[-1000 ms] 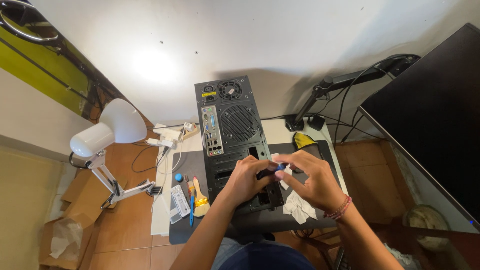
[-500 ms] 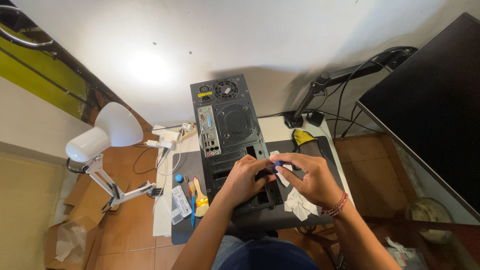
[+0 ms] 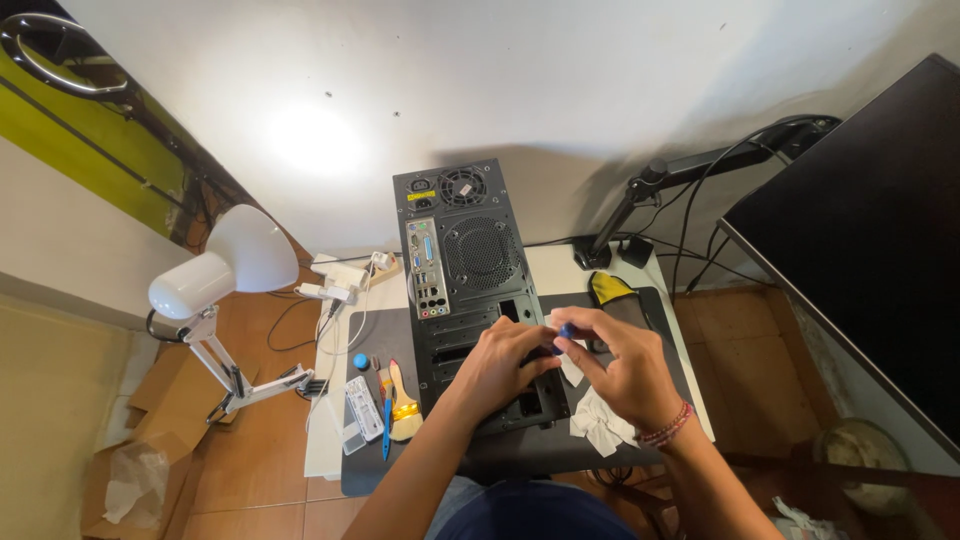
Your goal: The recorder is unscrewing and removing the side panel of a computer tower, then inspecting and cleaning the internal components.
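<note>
Two hands over one black case [image 3: 470, 270] lying on its side on the worktop [image 3: 690, 400]. Left hand [image 3: 500, 365] rests on the case's rear panel, fingers curled; whether it grips anything, I cannot tell. Right hand [image 3: 625, 375] at the case's right edge, grip pinched shut on one small blue-tipped tool [image 3: 567, 329]. One white cloth [image 3: 603, 420] just right of the case. One brush [image 3: 404, 405] and one blue pen [image 3: 386, 425] left of the case. One white lamp [image 3: 225, 265] far left.
</note>
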